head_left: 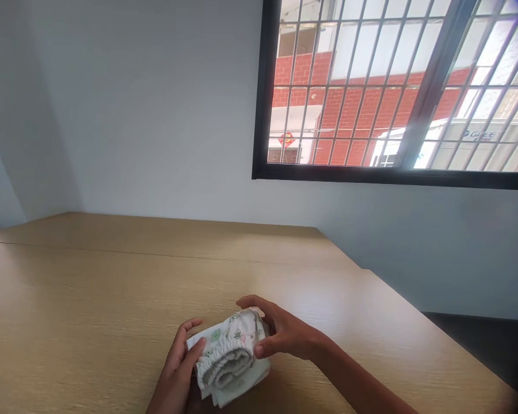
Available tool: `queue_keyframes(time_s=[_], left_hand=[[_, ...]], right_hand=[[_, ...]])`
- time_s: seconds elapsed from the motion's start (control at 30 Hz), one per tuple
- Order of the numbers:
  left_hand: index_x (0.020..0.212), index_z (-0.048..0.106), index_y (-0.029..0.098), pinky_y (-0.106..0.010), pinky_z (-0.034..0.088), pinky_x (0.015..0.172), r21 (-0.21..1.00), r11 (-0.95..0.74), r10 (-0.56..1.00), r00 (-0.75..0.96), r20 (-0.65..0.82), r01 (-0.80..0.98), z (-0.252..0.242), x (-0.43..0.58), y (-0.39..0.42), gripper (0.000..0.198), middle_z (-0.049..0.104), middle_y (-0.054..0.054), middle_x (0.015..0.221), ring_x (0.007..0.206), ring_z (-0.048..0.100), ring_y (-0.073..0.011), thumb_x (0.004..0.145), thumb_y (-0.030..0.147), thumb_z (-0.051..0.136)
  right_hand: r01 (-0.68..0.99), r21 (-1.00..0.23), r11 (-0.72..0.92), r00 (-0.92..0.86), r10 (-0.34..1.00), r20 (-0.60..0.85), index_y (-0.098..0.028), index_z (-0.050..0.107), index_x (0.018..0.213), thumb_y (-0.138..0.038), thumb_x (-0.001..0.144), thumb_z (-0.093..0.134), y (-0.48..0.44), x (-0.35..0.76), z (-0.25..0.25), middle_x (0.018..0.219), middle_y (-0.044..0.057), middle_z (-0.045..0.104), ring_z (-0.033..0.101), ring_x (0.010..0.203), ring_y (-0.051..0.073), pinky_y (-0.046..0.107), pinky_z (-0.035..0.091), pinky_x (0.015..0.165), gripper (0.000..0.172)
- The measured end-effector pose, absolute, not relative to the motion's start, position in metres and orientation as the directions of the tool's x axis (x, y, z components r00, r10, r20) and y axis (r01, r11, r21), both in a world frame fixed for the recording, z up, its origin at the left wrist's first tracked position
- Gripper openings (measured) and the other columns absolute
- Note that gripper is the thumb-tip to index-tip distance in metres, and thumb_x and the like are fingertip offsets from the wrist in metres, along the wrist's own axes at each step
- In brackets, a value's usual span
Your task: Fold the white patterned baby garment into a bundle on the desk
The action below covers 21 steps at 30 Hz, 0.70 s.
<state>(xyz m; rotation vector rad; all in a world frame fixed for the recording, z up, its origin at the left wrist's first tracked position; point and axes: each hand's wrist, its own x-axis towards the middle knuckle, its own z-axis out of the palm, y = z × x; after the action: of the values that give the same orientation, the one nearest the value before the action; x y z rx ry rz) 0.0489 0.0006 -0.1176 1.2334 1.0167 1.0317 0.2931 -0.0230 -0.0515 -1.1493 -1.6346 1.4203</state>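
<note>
We hold a folded white diaper with a small printed pattern and gathered elastic edges, low on the wooden tabletop near its front edge. Our left hand cups its left side, fingers curled against the fabric. Our right hand wraps over the top and right side, thumb pressing the front. A barred window shows a red brick wall beyond.

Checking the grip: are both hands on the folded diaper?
Yes, the left hand and right hand both clasp the folded diaper on the wooden table.
</note>
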Motion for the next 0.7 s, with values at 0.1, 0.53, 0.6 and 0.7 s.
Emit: queue_keyframes(time_s=[0.1, 0.53, 0.6, 0.7], left_hand=[[0.138, 0.039, 0.023, -0.046, 0.053, 0.084, 0.930, -0.171, 0.985, 0.059, 0.161, 0.326, -0.123, 0.040, 0.007, 0.066, 0.061, -0.012, 0.123, 0.098, 0.065, -0.0309, 0.087, 0.064, 0.045], [0.119, 0.054, 0.027, -0.027, 0.047, 0.098, 0.748, -0.533, 0.762, 0.608, 0.222, 0.395, -0.113, 0.016, 0.003, 0.039, 0.063, -0.003, 0.119, 0.110, 0.060, -0.0207, 0.081, 0.019, 0.061], [0.118, 0.051, 0.027, -0.024, 0.047, 0.092, 0.764, -0.533, 0.760, 0.602, 0.244, 0.363, -0.113, 0.020, 0.003, 0.028, 0.066, -0.002, 0.111, 0.103, 0.062, -0.0185, 0.090, 0.024, 0.052], [0.115, 0.053, 0.026, -0.023, 0.050, 0.079, 0.733, -0.554, 0.773, 0.571, 0.277, 0.395, -0.113, 0.029, 0.000, 0.022, 0.068, -0.002, 0.100, 0.087, 0.064, -0.0177, 0.098, 0.035, 0.041]], right_hand=[[0.427, -0.901, 0.077, -0.259, 0.965, -0.041, -0.022, 0.053, 0.127, -0.045, 0.060, 0.088, -0.018, 0.295, -0.060, 0.118, 0.009, 0.054, 0.058, 0.099, 0.025, 0.038, 0.050, 0.083, 0.079], [0.607, -0.316, 0.729, -0.661, 0.684, 0.307, -0.023, 0.071, 0.083, -0.020, 0.082, 0.071, -0.040, 0.254, -0.057, 0.077, 0.001, 0.063, 0.055, 0.083, 0.019, 0.032, 0.043, 0.081, 0.003], [0.668, -0.152, 0.728, -0.673, 0.678, 0.296, -0.023, 0.070, 0.089, -0.022, 0.089, 0.063, -0.041, 0.250, -0.059, 0.082, 0.002, 0.062, 0.052, 0.085, 0.019, 0.034, 0.041, 0.082, 0.007], [0.763, -0.074, 0.642, -0.597, 0.744, 0.299, -0.023, 0.068, 0.096, -0.022, 0.094, 0.056, -0.042, 0.250, -0.059, 0.096, 0.006, 0.060, 0.051, 0.093, 0.021, 0.036, 0.041, 0.085, 0.012]])
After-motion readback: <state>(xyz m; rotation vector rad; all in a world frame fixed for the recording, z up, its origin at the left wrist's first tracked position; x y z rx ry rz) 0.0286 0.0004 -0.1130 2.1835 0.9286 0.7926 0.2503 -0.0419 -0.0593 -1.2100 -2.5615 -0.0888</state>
